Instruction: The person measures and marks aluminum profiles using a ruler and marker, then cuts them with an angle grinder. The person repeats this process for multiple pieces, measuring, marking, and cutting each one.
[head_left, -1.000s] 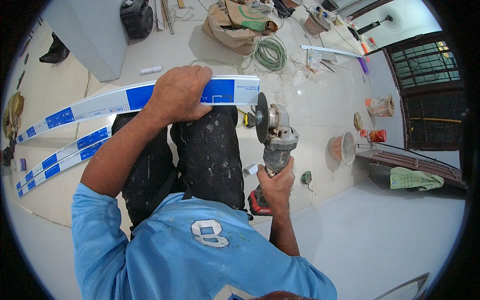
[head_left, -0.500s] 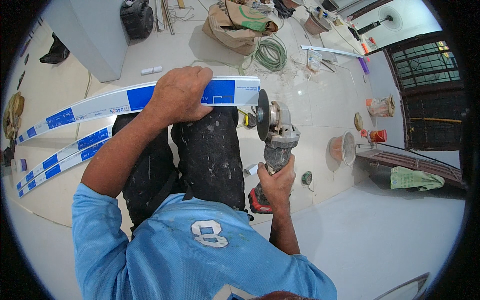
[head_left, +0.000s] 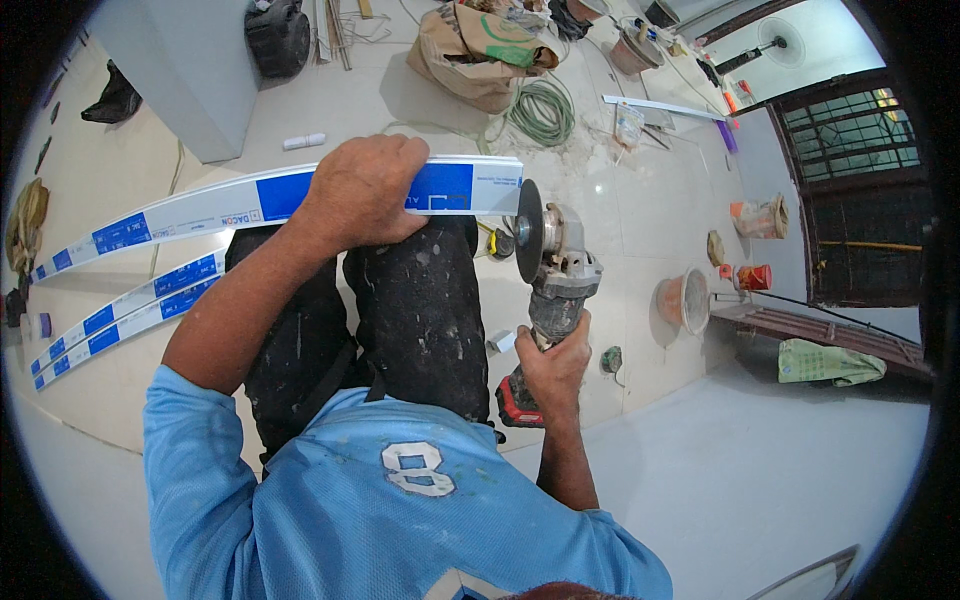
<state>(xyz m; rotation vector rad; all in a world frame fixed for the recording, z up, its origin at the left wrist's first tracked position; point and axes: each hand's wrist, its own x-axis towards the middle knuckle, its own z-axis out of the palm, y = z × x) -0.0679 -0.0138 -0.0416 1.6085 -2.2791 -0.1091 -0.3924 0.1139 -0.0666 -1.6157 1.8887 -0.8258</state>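
My left hand (head_left: 368, 190) grips a long white trim strip with blue printed film (head_left: 285, 197), laid across my knees and running off to the left. In my right hand (head_left: 556, 365) is a cordless angle grinder (head_left: 562, 285) with a red and black battery. Its dark cutting disc (head_left: 530, 232) stands on edge right at the strip's right end; whether they touch, I cannot tell. Two similar strips (head_left: 128, 312) lie on the floor to the left. A yellow and black tape measure (head_left: 498, 242) sits beyond my right knee, and a small white offcut (head_left: 502, 341) beside the grinder.
Ahead are a brown paper sack (head_left: 470, 60), a coiled green hose (head_left: 541, 112) and a white tube (head_left: 304, 141). Buckets (head_left: 684, 302) and a metal rack (head_left: 820, 335) stand at right. A pillar (head_left: 190, 80) rises at far left.
Hardly anything differs. The grinder and the strip's right end sit a few pixels over in the picture, and both hands keep their hold.
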